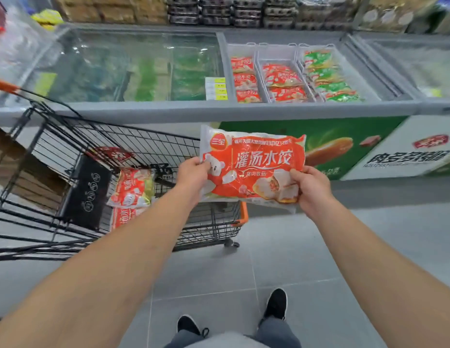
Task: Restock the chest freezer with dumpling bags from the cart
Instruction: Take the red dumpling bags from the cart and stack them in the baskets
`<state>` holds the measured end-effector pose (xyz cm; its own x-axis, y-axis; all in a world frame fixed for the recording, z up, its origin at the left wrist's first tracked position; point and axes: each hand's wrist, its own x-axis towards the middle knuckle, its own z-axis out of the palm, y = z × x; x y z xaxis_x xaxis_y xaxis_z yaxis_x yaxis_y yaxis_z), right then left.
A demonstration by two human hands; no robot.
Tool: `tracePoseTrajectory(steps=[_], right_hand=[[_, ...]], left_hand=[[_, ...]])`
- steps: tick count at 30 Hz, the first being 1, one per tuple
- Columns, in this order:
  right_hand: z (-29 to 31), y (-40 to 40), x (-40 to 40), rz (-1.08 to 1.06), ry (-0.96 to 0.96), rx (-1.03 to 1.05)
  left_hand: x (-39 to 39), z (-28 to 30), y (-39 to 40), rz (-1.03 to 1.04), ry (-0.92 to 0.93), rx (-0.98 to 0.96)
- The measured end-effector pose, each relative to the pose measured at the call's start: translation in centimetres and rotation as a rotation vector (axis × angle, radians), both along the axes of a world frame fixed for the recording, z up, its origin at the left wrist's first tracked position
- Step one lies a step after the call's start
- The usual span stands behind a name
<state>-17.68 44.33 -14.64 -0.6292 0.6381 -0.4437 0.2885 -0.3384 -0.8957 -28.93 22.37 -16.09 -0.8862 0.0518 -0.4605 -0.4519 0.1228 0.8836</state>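
Note:
I hold a red and white dumpling bag flat in the air in front of the chest freezer. My left hand pinches its left edge and my right hand grips its lower right corner. The black wire cart stands at the left, with two more red dumpling bags inside it. The freezer's open section at the right holds rows of red bags and green bags in white baskets.
The freezer's left section is under a sliding glass lid. Shelves of egg cartons rise behind the freezer. A cardboard box sits left of the cart. My feet stand on the grey tiled floor.

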Motion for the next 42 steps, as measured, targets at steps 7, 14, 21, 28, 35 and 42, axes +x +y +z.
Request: tracePoseTrajectory(steps=[7, 14, 21, 28, 35, 42], right_hand=[[-1.4, 12.0, 2.0, -0.053, -0.025, -0.011], [-1.8, 24.1, -0.8, 0.068, -0.086, 0.076], [-2.8, 29.2, -8.2, 0.189, -0.083, 0.105], [-2.6, 33.1, -19.1, 0.226, -0.123, 0.153], [-1.4, 36.2, -31.7, 0.241, -0.132, 0.174], [-2.2, 38.3, -41.0, 0.266, -0.170, 0.159]], left_hand=[[0.8, -1.1, 12.1, -0.076, -0.010, -0.052], [0.2, -1.2, 22.4, -0.027, -0.034, -0.051], [-5.3, -1.0, 26.7, 0.059, -0.037, -0.085], [-15.5, -2.4, 30.7, 0.082, -0.033, -0.071], [-27.9, -1.5, 34.2, 0.115, -0.055, -0.016], [-37.1, -2.2, 36.8, 0.107, -0.053, -0.083]])
